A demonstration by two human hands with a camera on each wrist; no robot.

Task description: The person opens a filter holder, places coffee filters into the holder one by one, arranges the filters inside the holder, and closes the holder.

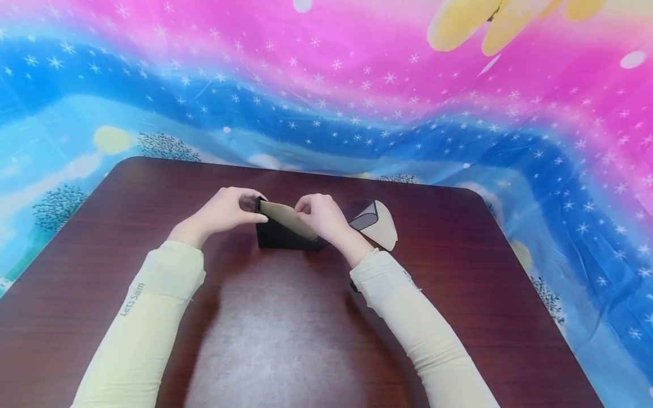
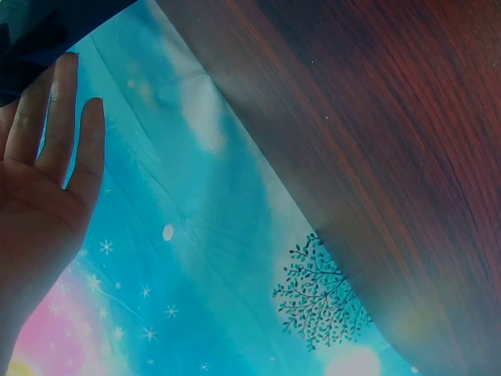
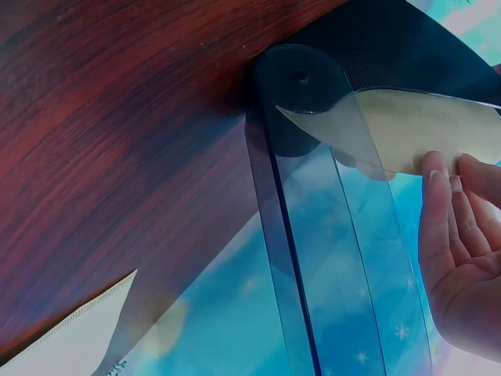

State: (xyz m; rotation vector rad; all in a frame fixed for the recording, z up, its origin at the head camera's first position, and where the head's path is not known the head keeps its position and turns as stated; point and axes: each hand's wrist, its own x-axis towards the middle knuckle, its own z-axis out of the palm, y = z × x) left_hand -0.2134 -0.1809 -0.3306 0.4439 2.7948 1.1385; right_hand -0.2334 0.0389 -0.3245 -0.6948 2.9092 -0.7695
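A black filter holder stands on the table with tan paper coffee filters in its open top. My left hand grips the holder's left end, thumb at the near upper edge; its other fingers reach behind the dark wall in the left wrist view. Between thumb and fingertips, my right hand pinches the upper edge of the tan filters. The holder's clear lid is swung out on its round hinge. How deep the filters sit is hidden by the black wall.
Right of the holder lies a cream paper coffee filter, partly overlapped by the clear lid in the head view. The dark wooden table has rounded far corners. A colourful printed cloth hangs behind and beside it.
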